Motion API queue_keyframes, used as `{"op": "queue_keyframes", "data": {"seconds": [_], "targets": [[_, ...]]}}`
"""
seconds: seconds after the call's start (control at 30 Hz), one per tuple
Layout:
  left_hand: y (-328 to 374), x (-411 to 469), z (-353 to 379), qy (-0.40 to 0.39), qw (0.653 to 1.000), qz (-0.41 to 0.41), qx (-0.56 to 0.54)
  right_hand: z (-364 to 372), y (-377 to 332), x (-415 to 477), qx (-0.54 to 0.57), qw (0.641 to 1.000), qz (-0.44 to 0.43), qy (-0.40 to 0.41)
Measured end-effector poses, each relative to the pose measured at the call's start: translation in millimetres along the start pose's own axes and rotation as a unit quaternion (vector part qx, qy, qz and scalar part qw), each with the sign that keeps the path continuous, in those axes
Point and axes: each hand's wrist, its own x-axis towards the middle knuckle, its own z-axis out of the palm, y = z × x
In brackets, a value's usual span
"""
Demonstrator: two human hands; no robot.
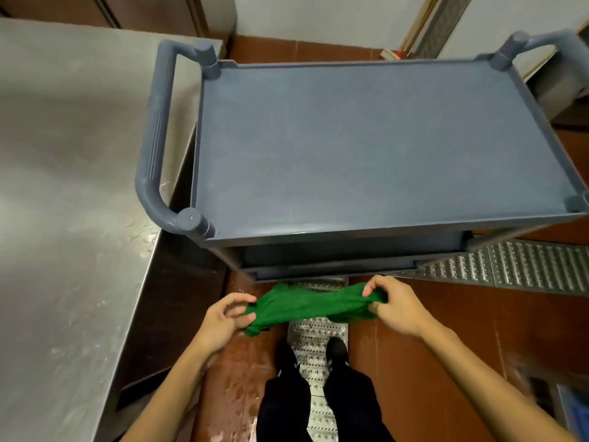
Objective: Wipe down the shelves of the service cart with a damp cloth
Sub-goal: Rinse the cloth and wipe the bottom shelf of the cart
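Green crumpled fabric cloth [310, 306] is held bunched up and stretched sideways in mid-air, so it's not on any shelf yet. It's gripped at both ends: the left hand [223, 320] has its fingers [237, 298] and thumb pinched round the left end, and the right hand [395, 309] has its fingers [374, 287] curled tight round the right end. The cloth is kept low, just in front of the near edge of the grey-blue plastic service cart [350, 232] and over the perforated metal floor grating [315, 333].

The flat, rimmed top shelf [366, 138] is seen from above, matte and dull. A lower shelf [350, 253] can just be made out under its near edge. A thick ribbed tubular handle [153, 138] is fixed at the cart's left end, and part of a second handle [541, 39] is seen at the right end.

A brushed stainless steel surface [63, 154] is set just beside the cart on the left, with water droplets [143, 231] near its corner. Black shoes [336, 346] and dark trousers [318, 403] are seen below the hands, on the grating, with wet-looking red-brown floor tiles [430, 314] either side.
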Motion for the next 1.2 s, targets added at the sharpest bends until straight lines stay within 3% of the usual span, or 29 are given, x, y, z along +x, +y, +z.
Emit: {"op": "queue_keyframes", "data": {"seconds": [0.1, 0.23, 0.33, 0.43, 0.5, 0.57, 0.6, 0.67, 0.73, 0.8, 0.93, 1.0, 1.07, 1.13, 1.2], "targets": [[-22, 16, 2, 0.016, 0.999, -0.046, -0.019, 18, 16, 24, -0.074, 0.995, -0.009, -0.062], [-65, 56, 5, 0.055, 0.993, 0.016, 0.101, 46, 41, 55, -0.188, 0.980, -0.048, -0.050], [-76, 86, 15, 0.065, 0.992, 0.036, 0.106, 75, 73, 82, -0.130, 0.989, -0.051, -0.040], [-91, 108, 31, -0.007, 0.992, 0.057, 0.116, 108, 109, 111, 0.005, 0.999, -0.032, -0.040], [-112, 126, 41, -0.056, 0.945, 0.076, 0.312, 126, 131, 127, 0.060, 0.998, -0.014, -0.025], [-135, 148, 58, -0.043, 0.842, 0.137, 0.520, 142, 151, 144, 0.107, 0.994, 0.007, -0.015], [-144, 159, 67, -0.017, 0.809, 0.161, 0.565, 149, 159, 153, 0.136, 0.990, 0.014, -0.014], [-166, 187, 78, 0.042, 0.780, 0.197, 0.592, 161, 174, 174, 0.234, 0.971, 0.027, -0.043], [-189, 217, 81, 0.088, 0.772, 0.223, 0.589, 174, 187, 198, 0.338, 0.936, 0.038, -0.096], [-209, 247, 80, 0.095, 0.767, 0.247, 0.585, 190, 202, 224, 0.396, 0.913, 0.030, -0.093], [-239, 304, 77, 0.065, 0.813, 0.256, 0.519, 220, 229, 273, 0.423, 0.906, 0.018, -0.021], [-250, 329, 78, 0.060, 0.847, 0.242, 0.470, 229, 238, 293, 0.470, 0.880, 0.009, -0.072], [-251, 349, 80, 0.050, 0.906, 0.190, 0.375, 234, 236, 311, 0.509, 0.853, -0.004, -0.113], [-250, 363, 83, 0.024, 0.958, 0.126, 0.257, 238, 240, 329, 0.511, 0.850, -0.021, -0.124], [-244, 374, 85, -0.002, 0.977, 0.107, 0.186, 242, 243, 343, 0.507, 0.851, -0.043, -0.128]]}}
